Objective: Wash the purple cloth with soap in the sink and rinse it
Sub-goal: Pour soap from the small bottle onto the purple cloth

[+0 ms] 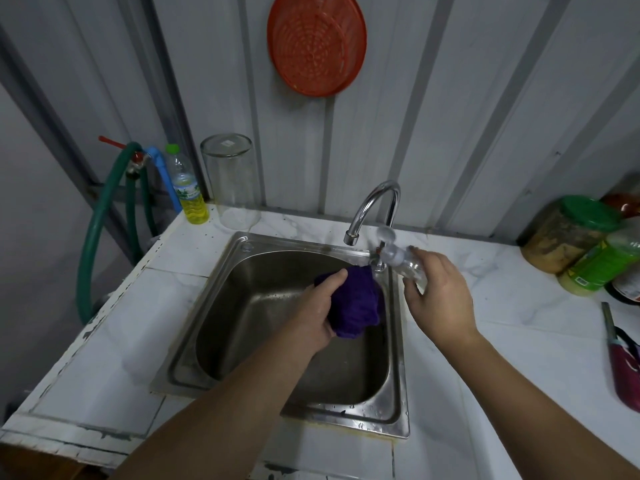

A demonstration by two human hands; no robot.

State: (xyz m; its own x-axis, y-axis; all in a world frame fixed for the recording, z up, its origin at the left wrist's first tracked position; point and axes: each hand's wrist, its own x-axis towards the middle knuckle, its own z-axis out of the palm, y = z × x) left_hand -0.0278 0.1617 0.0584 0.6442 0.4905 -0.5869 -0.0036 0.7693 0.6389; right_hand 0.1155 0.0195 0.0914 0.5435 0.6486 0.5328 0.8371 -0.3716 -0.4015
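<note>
Left hand grips the purple cloth, fingers curled over its bunched top, holding it up inside the sink near the right wall, just below and beside the faucet. Cloth is kept over the basin so drips and soap land in the steel bowl, not on the surface. Right hand is wrapped round a clear pump bottle, tilted so the pump head points left toward the cloth; likely soap, aimed to dispense straight onto the fabric. Bottle sits over the sink's right rim, close to the cloth but apart from it.

No water stream visible from the spout; droplets show on the sink's rim. Judgement: soaping step, rinse not yet done.

Elsewhere: yellow-liquid bottle and a clear upturned glass jar stand at the back left corner, green hose hangs off the left edge, orange strainer hangs on the wall, green-lidded jars stand at the far right, a lighter-like tool lies near the right edge.
</note>
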